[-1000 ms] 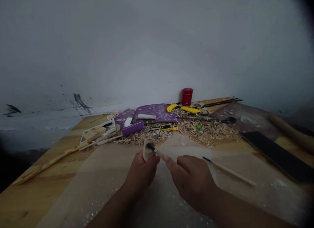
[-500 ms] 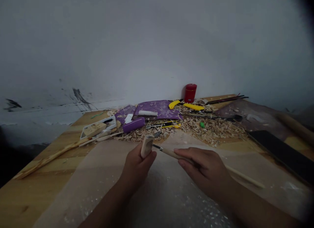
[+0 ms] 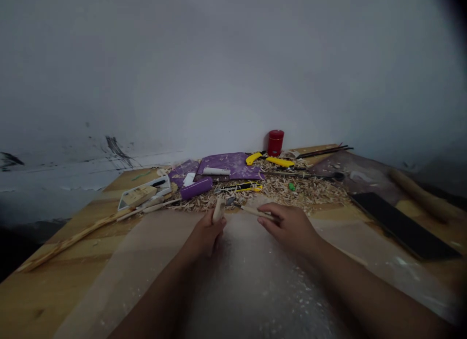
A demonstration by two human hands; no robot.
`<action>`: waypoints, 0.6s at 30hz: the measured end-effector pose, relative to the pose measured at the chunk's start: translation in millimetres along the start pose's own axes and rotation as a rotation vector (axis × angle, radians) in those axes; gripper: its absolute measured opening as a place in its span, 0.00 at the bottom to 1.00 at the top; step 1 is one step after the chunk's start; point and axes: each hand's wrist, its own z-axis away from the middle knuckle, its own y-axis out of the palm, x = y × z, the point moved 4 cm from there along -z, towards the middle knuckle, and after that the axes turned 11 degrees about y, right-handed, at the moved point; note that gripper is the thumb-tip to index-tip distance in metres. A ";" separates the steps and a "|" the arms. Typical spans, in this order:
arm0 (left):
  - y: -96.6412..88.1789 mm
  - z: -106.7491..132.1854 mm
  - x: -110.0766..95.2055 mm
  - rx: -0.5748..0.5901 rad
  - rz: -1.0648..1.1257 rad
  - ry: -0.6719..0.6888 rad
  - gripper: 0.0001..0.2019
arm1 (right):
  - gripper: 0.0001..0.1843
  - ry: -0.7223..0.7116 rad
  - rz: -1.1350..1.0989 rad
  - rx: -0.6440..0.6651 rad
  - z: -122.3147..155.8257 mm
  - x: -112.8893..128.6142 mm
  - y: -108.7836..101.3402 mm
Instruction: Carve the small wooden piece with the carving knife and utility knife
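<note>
My left hand (image 3: pixel 206 236) is closed around a pale carved piece of wood (image 3: pixel 219 210), which stands upright above the fist. A small dark grey part shows beside its top; whether it belongs to the wood I cannot tell. In my right hand (image 3: pixel 290 227) is a carving tool (image 3: pixel 254 211) with a light wooden handle, held between thumb and fingers and pointing left. Its dark tip is close to the right side of the wood, and contact between them cannot be made out. Both hands are above a translucent plastic sheet (image 3: pixel 241 271).
Wood shavings (image 3: pixel 310 192) lie across the back with yellow cutters (image 3: pixel 280 162), a purple roll (image 3: pixel 197 188) and a red canister (image 3: pixel 275 143). A white tray (image 3: pixel 170 186) and a long stick (image 3: pixel 73 239) lie left, a black flat board (image 3: pixel 401 224) right.
Both hands have moved slightly forward, and the wood has turned to a narrower side. The carving tool's handle lies flatter. The view has shifted a little.
</note>
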 end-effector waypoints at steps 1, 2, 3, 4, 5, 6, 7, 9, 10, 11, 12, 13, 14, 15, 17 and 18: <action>1.5 -0.7 4.4 0.018 0.035 -0.052 0.10 | 0.13 0.017 0.011 -0.003 -4.1 -4.0 0.5; 1.6 -1.8 6.4 0.020 0.044 -0.060 0.10 | 0.12 0.032 0.023 0.002 -9.0 -8.1 0.1; 1.3 -2.8 7.5 0.025 0.050 -0.061 0.10 | 0.13 0.044 0.036 0.007 -14.3 -11.7 -1.7; 0.7 -4.0 7.8 0.030 0.053 -0.055 0.10 | 0.13 0.051 0.048 0.017 -19.7 -14.3 -4.8; -0.1 -5.2 7.6 0.033 0.051 -0.045 0.10 | 0.13 0.050 0.062 0.040 -24.3 -15.6 -8.6; -0.9 -6.5 7.1 0.034 0.049 -0.033 0.09 | 0.12 0.044 0.075 0.075 -27.6 -15.6 -12.7; -1.4 -7.6 6.4 0.034 0.047 -0.020 0.08 | 0.12 0.034 0.090 0.127 -28.9 -14.1 -16.4; -2.7 -9.3 5.0 0.008 0.045 0.006 0.07 | 0.09 0.010 0.121 0.240 -23.9 -8.5 -22.1; -3.3 -9.7 4.4 -0.008 0.041 0.019 0.08 | 0.08 0.000 0.137 0.288 -17.5 -5.1 -23.9; -3.9 -10.0 3.8 -0.026 0.036 0.036 0.09 | 0.06 -0.006 0.154 0.322 -8.9 -2.2 -24.9; -4.6 -10.2 3.5 -0.041 0.030 0.052 0.09 | 0.05 -0.006 0.172 0.342 1.6 0.0 -25.4; -5.2 -10.4 3.5 -0.051 0.025 0.064 0.08 | 0.05 0.000 0.188 0.350 13.4 1.2 -25.3; -6.0 -10.7 3.7 -0.060 0.019 0.075 0.08 | 0.06 0.015 0.201 0.348 26.0 1.2 -25.0; -6.6 -11.2 4.2 -0.061 0.014 0.080 0.08 | 0.06 0.037 0.211 0.338 39.1 0.0 -24.7; -7.5 -12.5 4.7 -0.047 0.006 0.081 0.08 | 0.07 0.087 0.217 0.296 64.4 -4.2 -24.8; -7.8 -13.0 4.4 -0.035 0.002 0.080 0.08 | 0.08 0.113 0.213 0.267 75.7 -6.9 -25.1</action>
